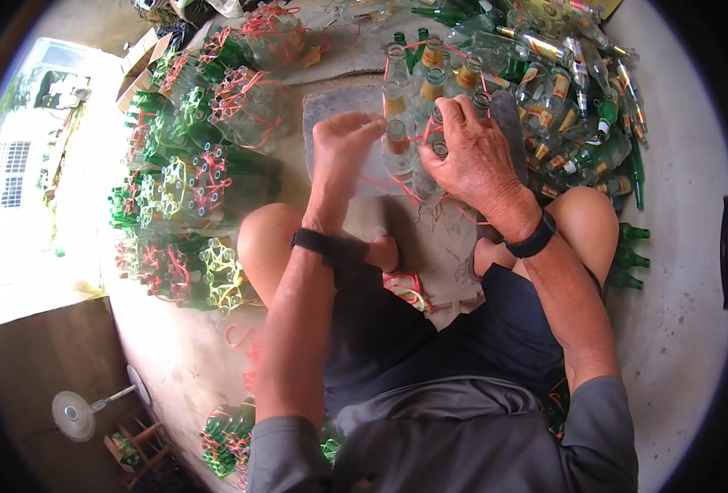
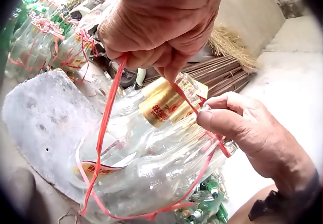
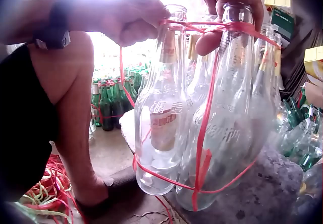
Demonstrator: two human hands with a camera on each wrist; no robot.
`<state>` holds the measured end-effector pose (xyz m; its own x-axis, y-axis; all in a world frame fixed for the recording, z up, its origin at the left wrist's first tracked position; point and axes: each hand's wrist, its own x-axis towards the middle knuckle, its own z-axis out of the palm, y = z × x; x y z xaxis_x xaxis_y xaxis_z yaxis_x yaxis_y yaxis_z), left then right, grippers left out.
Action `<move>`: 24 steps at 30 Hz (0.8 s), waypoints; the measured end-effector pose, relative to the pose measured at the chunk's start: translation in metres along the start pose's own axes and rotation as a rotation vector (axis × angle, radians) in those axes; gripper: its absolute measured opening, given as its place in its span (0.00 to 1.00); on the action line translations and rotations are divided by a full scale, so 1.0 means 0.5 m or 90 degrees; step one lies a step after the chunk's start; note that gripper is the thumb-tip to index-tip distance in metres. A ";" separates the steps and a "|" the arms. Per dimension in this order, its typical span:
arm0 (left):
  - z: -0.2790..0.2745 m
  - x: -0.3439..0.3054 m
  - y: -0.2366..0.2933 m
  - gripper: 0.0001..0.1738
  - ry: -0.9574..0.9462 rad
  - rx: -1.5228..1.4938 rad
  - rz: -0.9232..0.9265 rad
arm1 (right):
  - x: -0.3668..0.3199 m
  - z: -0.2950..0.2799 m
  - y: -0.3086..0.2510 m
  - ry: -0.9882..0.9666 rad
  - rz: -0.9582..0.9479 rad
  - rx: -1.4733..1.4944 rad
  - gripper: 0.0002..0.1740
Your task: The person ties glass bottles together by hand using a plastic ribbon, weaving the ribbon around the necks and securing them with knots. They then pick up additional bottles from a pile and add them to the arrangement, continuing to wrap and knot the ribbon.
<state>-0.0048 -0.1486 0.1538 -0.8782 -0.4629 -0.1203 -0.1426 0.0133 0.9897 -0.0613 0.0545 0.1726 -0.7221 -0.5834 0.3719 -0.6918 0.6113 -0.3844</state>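
Note:
A bundle of clear glass bottles, some with gold or red labels, stands upright on a grey slab. Red plastic twine circles the bundle at the necks and again low down, with a strand running up its side. My left hand grips the twine beside the near bottle necks, its fingers curled tight in the left wrist view. Across the bundle, my right hand holds the bottle necks, thumb and fingers bent around them at the upper loop of twine. Its palm hides some bottle tops in the head view.
Loose bottles lie heaped to the right of the slab. Tied bundles of green and clear bottles line the left side. Loose twine lies on the floor by a foot. A fan stands at the lower left.

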 end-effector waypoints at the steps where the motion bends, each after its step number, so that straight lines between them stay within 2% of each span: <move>1: 0.002 -0.010 0.004 0.10 0.001 -0.003 0.000 | 0.001 0.001 0.001 -0.004 0.001 0.001 0.34; 3: 0.004 -0.025 0.012 0.11 0.019 0.003 -0.028 | 0.000 0.002 0.003 -0.010 -0.001 0.002 0.34; 5: 0.000 -0.027 0.001 0.12 0.022 0.000 -0.029 | 0.001 0.005 0.005 0.059 -0.044 0.016 0.23; 6: -0.001 -0.028 -0.002 0.12 0.023 -0.001 -0.030 | 0.002 0.003 0.004 0.057 -0.047 0.015 0.23; 8: -0.003 -0.029 -0.009 0.12 0.027 -0.007 -0.042 | 0.001 -0.003 0.003 -0.006 0.004 0.004 0.33; 10: -0.008 -0.022 -0.006 0.12 0.029 -0.015 -0.051 | 0.002 -0.005 0.002 -0.004 0.000 0.005 0.33; 12: -0.020 -0.009 0.000 0.12 -0.048 -0.023 -0.110 | 0.002 -0.004 0.003 -0.006 -0.006 0.005 0.33; 15: -0.023 0.004 0.002 0.10 -0.074 0.008 -0.098 | 0.009 -0.005 0.008 0.031 -0.045 0.000 0.30; 17: -0.029 0.020 -0.012 0.10 -0.082 0.040 -0.083 | 0.016 -0.020 0.009 -0.019 -0.047 0.011 0.31; 21: -0.029 0.031 -0.013 0.11 -0.115 0.053 -0.106 | 0.033 -0.029 0.025 -0.030 -0.078 0.044 0.29; 23: -0.027 0.033 -0.012 0.11 -0.125 0.049 -0.116 | 0.051 -0.034 0.035 -0.080 -0.086 0.112 0.22; 24: -0.025 0.036 -0.020 0.11 -0.122 0.046 -0.110 | 0.060 -0.035 0.036 -0.082 -0.088 0.109 0.22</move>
<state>-0.0135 -0.1683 0.1429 -0.9075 -0.2883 -0.3057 -0.3237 0.0158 0.9460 -0.0953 0.0576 0.1916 -0.6079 -0.7246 0.3247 -0.7661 0.4279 -0.4795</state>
